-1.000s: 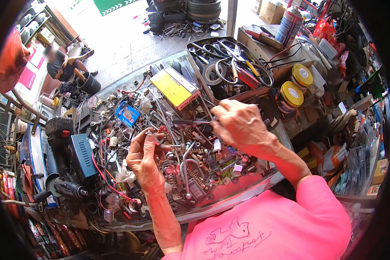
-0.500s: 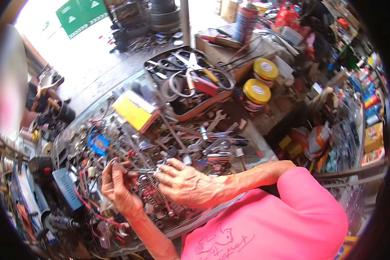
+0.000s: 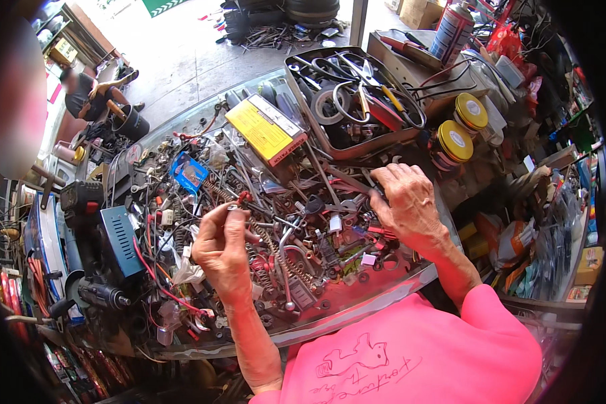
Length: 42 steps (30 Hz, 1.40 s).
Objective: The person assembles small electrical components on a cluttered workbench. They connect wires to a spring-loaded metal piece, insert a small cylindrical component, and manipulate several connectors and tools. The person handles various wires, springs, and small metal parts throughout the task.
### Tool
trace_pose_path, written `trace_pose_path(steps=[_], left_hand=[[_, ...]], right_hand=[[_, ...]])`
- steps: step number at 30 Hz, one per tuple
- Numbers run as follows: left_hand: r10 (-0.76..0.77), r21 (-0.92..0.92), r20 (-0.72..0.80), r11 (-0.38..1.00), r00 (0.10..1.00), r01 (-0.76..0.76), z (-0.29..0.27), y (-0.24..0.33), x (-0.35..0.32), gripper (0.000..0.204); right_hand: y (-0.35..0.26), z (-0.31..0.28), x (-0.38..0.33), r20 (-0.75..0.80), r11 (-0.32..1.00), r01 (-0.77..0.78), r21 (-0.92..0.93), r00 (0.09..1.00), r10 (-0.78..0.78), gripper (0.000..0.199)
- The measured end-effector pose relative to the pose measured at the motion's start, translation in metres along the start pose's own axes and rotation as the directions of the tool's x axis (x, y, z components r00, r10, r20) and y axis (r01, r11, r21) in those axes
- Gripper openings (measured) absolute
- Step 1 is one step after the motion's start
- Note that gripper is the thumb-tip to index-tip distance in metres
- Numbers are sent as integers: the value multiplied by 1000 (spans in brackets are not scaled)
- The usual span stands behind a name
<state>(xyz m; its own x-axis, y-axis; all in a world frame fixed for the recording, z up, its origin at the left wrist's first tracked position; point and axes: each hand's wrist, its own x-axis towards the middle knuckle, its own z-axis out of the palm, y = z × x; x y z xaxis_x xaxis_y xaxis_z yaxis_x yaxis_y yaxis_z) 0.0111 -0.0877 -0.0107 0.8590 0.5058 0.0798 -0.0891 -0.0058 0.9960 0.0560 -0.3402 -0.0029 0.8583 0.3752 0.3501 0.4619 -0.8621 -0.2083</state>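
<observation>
Scissors point(image 3: 365, 74), a roll of tape point(image 3: 319, 116) and a red-handled tool point(image 3: 386, 116) were held in an open tool case point(image 3: 377, 143) at the table's far side. Two tubs point(image 3: 455, 141) beside it were closed by yellow lids; the contents of a yellow box point(image 3: 266, 131) were hidden. Beyond, a wooden handle point(image 3: 118, 110) was held in a black bucket point(image 3: 136, 126).

A small metal piece point(image 3: 233, 208) was pinched between thumb and forefinger of the left hand point(image 3: 223, 248), above the crowded glass table point(image 3: 357, 296). The right hand point(image 3: 411, 202) was held with bent fingers near the case; whether anything was gripped could not be told, as its fingertips were partly obscured. Springs point(image 3: 273, 250) and loose parts were heaped between the hands, and the left side was blocked by a blue metal box point(image 3: 123, 241) and a drill point(image 3: 84, 200).
</observation>
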Motion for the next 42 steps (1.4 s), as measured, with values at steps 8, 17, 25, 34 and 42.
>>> trace_pose_path(steps=[8, 17, 25, 34, 42], left_hand=[[322, 866, 58, 454, 945, -208, -9, -5, 0, 16], [376, 617, 67, 712, 924, -335, -7, 17, -1, 25], [275, -23, 248, 960, 929, -278, 10, 63, -11, 24], [400, -5, 43, 917, 916, -400, 19, 35, -11, 18], [204, 34, 93, 978, 975, -208, 15, 18, -17, 23]], right_hand=[[0, -25, 13, -77, 914, -83, 397, 989, 123, 16], [-51, -60, 58, 306, 310, -264, 913, 947, -95, 16], [-71, -40, 71, 117, 186, -79, 979, 972, -205, 17], [-61, -31, 85, 398, 384, -316, 868, 904, -155, 44], [-55, -16, 87, 312, 313, -215, 925, 900, -305, 20]])
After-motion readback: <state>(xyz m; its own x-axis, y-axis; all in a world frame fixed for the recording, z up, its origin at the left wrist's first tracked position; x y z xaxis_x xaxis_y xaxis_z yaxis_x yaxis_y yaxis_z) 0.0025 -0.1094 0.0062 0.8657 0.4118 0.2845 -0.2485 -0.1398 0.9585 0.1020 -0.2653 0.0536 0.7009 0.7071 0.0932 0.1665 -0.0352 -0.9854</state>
